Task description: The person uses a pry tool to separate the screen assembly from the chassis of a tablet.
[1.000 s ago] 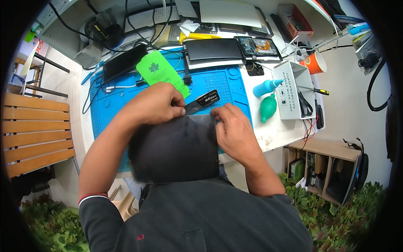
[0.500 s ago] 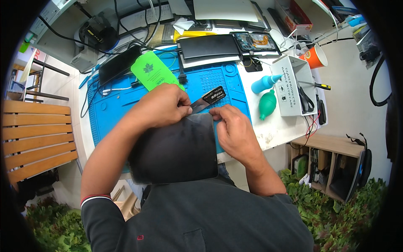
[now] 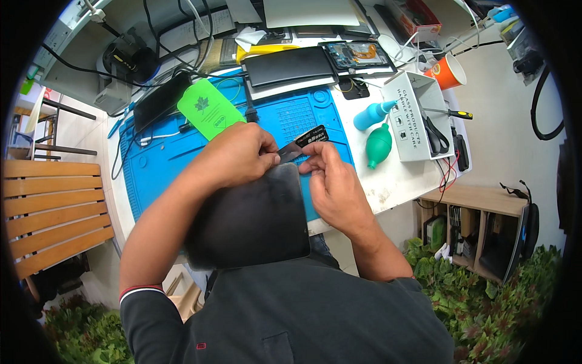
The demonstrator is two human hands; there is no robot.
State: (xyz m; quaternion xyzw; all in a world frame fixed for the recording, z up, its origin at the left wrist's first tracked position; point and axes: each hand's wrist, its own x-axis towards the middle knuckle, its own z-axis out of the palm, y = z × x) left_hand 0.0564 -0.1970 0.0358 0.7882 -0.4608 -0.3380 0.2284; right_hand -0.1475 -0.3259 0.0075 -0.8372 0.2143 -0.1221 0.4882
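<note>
A dark tablet [image 3: 251,218] with a glossy, smudged face leans between my torso and the table's front edge. At its far edge, my left hand [image 3: 245,151] is closed, thumb and fingertips pinching the end of a thin metal pry blade [image 3: 291,151] with a black label on its far part. My right hand [image 3: 330,179] is curled by the tablet's far right corner. Its index finger and thumb meet at the pry blade, though the exact contact is partly hidden. Under the hands lies a blue repair mat [image 3: 163,161].
A green card [image 3: 209,109] and a black phone-like slab [image 3: 160,103] lie on the mat. To the right stand a blue bottle [image 3: 373,115], a green air blower [image 3: 379,147] and a white box [image 3: 407,124] of tools. Farther back is an opened device [image 3: 357,54].
My right hand has moved from the tablet's corner up to the pry blade. The left hand keeps its pinch. The whole view has shifted slightly.
</note>
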